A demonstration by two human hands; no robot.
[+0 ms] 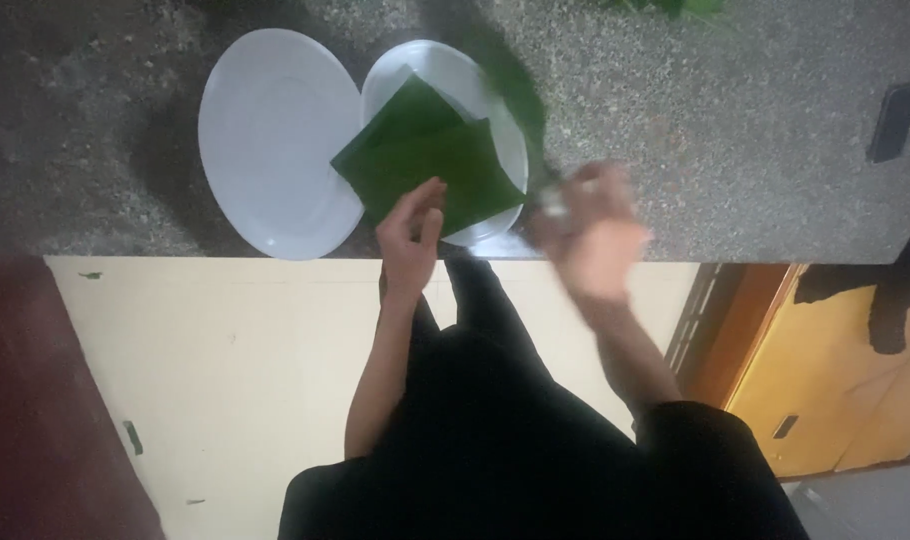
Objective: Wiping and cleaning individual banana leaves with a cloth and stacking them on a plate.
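Note:
Two white plates sit side by side on a speckled stone counter (735,160). The left plate (270,140) is bare. The right plate (410,65) carries flat dark green leaf pieces (435,165), stacked and overlapping. My left hand (412,235) rests at the near edge of that stack, its fingertips touching the top leaf. My right hand (590,235) is blurred by motion just right of that plate, closed on a long dark green leaf strip (510,85) that sweeps up over the plate. Something small and shiny shows at its fingers.
A small dark rectangular object (893,122) lies on the counter at the far right. More green leaves (675,6) show at the top edge. Below the counter edge are a cream tiled floor (225,360), a dark red area on the left and an orange wooden panel (835,370).

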